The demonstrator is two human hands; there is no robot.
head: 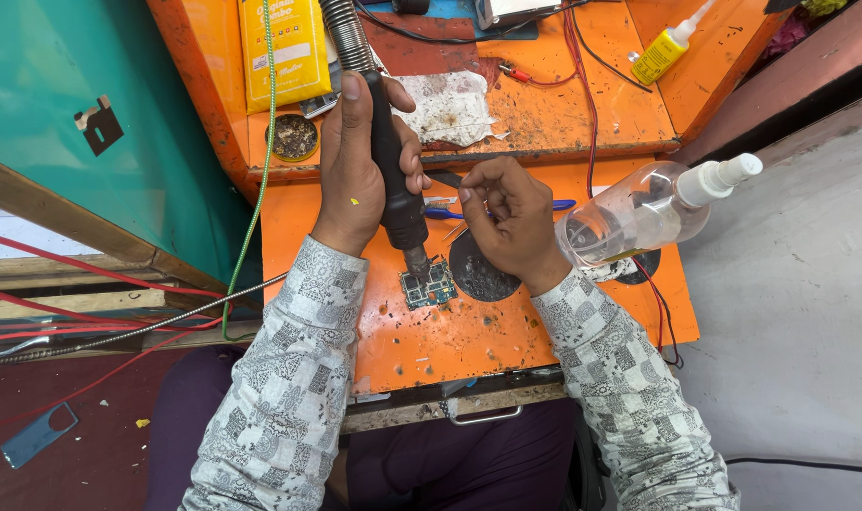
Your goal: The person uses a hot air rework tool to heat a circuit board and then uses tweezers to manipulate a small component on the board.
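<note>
Overhead, left hand point(355, 170) in clenched grip around hot-air tool point(393, 180), nozzle down over circuit board point(429, 286); right hand point(511, 218) pinching tweezers point(447, 214).

Left hand point(355, 161) aims hot-air wand point(390, 166) at circuit board point(428, 284); right hand point(511, 218) beside.

**Bright, even light over the orange bench**

You work in soft, even daylight; shadows under your left hand point(355, 170) and right hand point(507, 222) stay short and faint. Glare glints on the clear spray bottle point(639, 208). Focus holds sharp at centre, colours run saturated, and straight edges bow slightly toward the frame's corners.
</note>
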